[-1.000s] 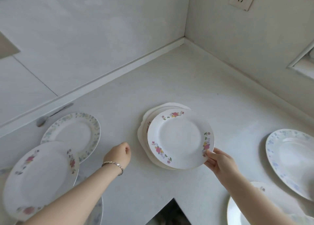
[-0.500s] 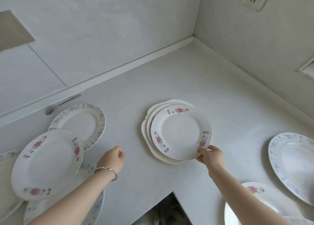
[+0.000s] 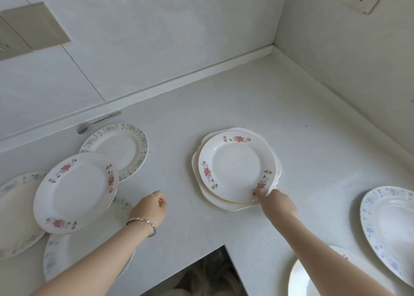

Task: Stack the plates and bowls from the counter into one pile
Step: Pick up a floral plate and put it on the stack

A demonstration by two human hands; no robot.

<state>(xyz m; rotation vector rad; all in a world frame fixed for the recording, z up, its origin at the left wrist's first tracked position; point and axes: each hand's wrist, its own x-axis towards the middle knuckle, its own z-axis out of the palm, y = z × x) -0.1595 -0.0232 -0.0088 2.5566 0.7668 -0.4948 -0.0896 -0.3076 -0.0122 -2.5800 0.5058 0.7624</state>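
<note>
In the middle of the frame, the pile (image 3: 224,204) of plates is sitting on the counter (image 3: 224,98), and the top plate (image 3: 236,169), rimmed with red flowers, is lying flat on it. The right hand (image 3: 277,202) is pinching that plate's near right rim, thumb on top. The left hand (image 3: 150,208), wearing a bracelet (image 3: 141,222), is hovering just over the counter at lower centre-left, fingers loosely curled and holding nothing. At the left, a matching flowered plate (image 3: 74,192) is resting across other plates, with a green-rimmed plate (image 3: 125,143) and a spoon (image 3: 96,123) behind it. A blue-flowered plate (image 3: 389,226) is lying at the right edge.
</note>
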